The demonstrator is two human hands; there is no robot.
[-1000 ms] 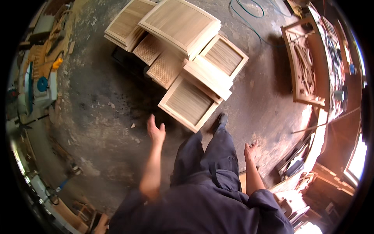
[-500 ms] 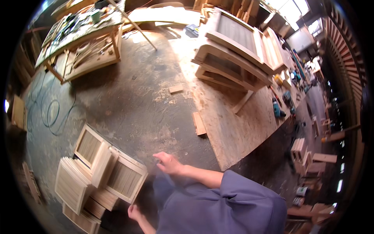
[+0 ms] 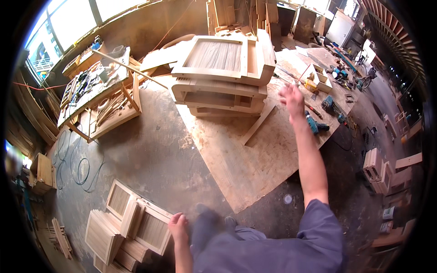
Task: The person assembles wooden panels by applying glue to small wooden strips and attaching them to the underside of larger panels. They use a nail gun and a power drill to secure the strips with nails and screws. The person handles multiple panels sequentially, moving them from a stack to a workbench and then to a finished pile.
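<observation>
My right hand [image 3: 292, 101] reaches out over the plywood sheet [image 3: 227, 169], open, its fingers apart and slightly bent with nothing in them. It is nearest to the stacked wooden frames [image 3: 221, 74], just right of them, and to the tools beyond. One long wooden strip [image 3: 259, 125] lies on the plywood beside the stack. My left hand [image 3: 178, 224] hangs low with curled fingers and nothing visible in them. Beside it in the view is the corner of a framed wooden panel [image 3: 152, 227], part of a pile of panels; whether they touch I cannot tell.
A teal power drill [image 3: 314, 123], a yellow tool [image 3: 310, 86] and an open wooden box [image 3: 318, 78] lie on the plywood's right. A cluttered workbench [image 3: 98, 102] stands at far left, near a coiled hose [image 3: 83, 171]. Wood pieces [image 3: 375, 168] are stacked at right.
My view has risen and turned toward the plywood and frames. My right arm has stretched forward from near my body, over the plywood. My left hand stays low beside the panels.
</observation>
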